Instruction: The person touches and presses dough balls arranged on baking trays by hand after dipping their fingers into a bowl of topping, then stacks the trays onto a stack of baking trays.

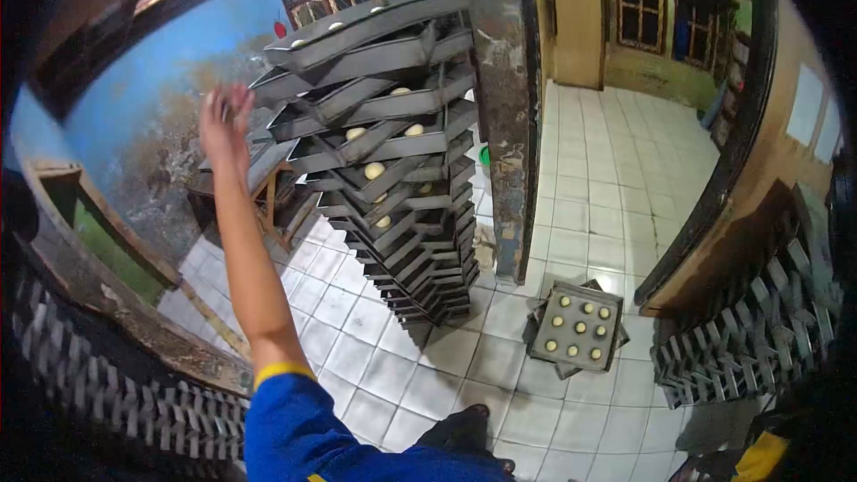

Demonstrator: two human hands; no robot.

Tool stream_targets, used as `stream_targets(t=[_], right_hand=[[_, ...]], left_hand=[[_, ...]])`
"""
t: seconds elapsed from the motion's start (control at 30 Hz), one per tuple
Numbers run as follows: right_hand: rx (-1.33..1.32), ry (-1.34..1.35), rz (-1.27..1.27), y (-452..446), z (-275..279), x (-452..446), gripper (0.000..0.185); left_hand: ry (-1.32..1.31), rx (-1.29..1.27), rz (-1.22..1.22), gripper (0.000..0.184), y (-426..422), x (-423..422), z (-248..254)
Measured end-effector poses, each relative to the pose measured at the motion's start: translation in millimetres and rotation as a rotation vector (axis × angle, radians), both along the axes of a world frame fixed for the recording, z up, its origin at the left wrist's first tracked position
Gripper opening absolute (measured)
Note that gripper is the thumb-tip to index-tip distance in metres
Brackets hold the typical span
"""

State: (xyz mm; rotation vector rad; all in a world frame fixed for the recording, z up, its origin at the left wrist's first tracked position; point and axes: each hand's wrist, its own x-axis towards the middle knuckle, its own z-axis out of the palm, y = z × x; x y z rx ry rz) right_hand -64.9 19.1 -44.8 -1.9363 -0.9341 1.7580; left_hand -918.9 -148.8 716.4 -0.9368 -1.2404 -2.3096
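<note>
Fingers (217, 105) half-spread, seemingly empty, my left hand (223, 136) is hovering beside trays (384, 107) lying crosswise, likely sparing dough balls (374, 171).

Upper-left glare, black fisheye-warped edges

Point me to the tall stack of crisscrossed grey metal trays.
In the head view, the tall tray stack stands on the white-tiled floor, just left of centre, between the person's raised left hand and the dark, peeling pillar.
</note>
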Motion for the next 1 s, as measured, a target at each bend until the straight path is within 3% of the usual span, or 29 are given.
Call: stream_targets(t=[0.03, 0.1, 0.13, 0.2, 0.23, 0.3, 0.33, 0.37, 0.43, 0.47, 0.57, 0.63, 0.73, 0.77, 0.83, 0.9, 0.93, 1.0], right_hand=[[-0.008, -0.005, 0.004, 3.5, -0.9, -5.9, 0.053], [0.007, 0.014, 0.006, 0.4, 14.0, -19.7, 0.054], [0.012, 0.022, 0.005, -2.8, 19.0, -26.6, 0.055], [0.022, 0.037, 0.005, -12.9, 26.2, -37.3, 0.056], [0.031, 0.048, 0.004, -20.9, 26.8, -43.0, 0.056], [0.054, 0.078, 0.008, -35.9, 25.7, -53.9, 0.058], [0.062, 0.084, 0.012, -40.6, 23.2, -61.6, 0.058], [0.060, 0.084, 0.021, -45.5, 21.8, -72.5, 0.059], [-0.007, 0.040, 0.059, -40.9, 4.7, -94.9, 0.057], [0.044, 0.082, 0.032, -49.7, 12.2, -105.7, 0.056], [0.150, 0.175, -0.022, -67.4, 28.6, -142.5, 0.055], [0.158, 0.216, -0.058, -79.4, 31.1, -156.6, 0.055], [0.148, 0.251, -0.189, -99.7, 47.4, -166.9, 0.051], [0.155, 0.241, -0.220, -107.8, 50.4, -166.5, 0.047], [0.118, 0.230, -0.279, -117.0, 45.8, -159.8, 0.044], [0.072, 0.204, -0.325, -120.3, 37.5, -148.0, 0.040], [0.083, 0.218, -0.290, -121.7, 27.2, -136.7, 0.049], [0.111, 0.203, -0.329, -113.4, 39.0, -135.4, 0.043]], left_hand=[[0.002, -0.068, -0.009, 0.064, 19.7, -33.2, 19.0], [-0.341, -0.300, -0.080, 0.072, 25.4, -69.1, 58.4], [-0.342, -0.294, -0.086, 0.072, 30.8, -60.6, 60.9], [-0.439, -0.788, -0.022, 0.080, 53.6, -39.2, 59.1], [-0.439, -0.796, -0.033, 0.080, 57.4, -46.5, 56.2], [-0.393, -0.661, -0.424, 0.078, 73.1, -67.6, 46.9], [-0.422, -0.416, -0.631, 0.074, 85.7, -74.3, 41.5], [-0.566, -0.353, -0.757, 0.068, 93.6, -79.8, 47.2], [-0.485, -0.295, -0.426, 0.060, 121.1, -73.0, 46.0], [-0.400, -0.318, -0.440, 0.052, 130.5, -96.1, 42.6], [-0.503, -0.268, -0.533, 0.043, 139.3, -114.3, 44.2], [-0.443, -0.173, -0.416, 0.042, 144.6, -129.4, 39.2], [-0.447, -0.056, -0.274, 0.041, 119.9, -78.3, 21.8], [-0.252, -0.127, -0.475, 0.081, 108.1, -123.8, 2.6], [-0.309, 0.059, -0.219, 0.066, 103.9, -84.5, -15.3], [-0.296, 0.075, -0.219, 0.059, 82.5, -60.2, -32.9], [-0.290, 0.144, -0.230, 0.055, 75.1, -56.5, -44.9], [-0.310, 0.201, -0.421, 0.043, 48.7, -36.0, -52.8]])
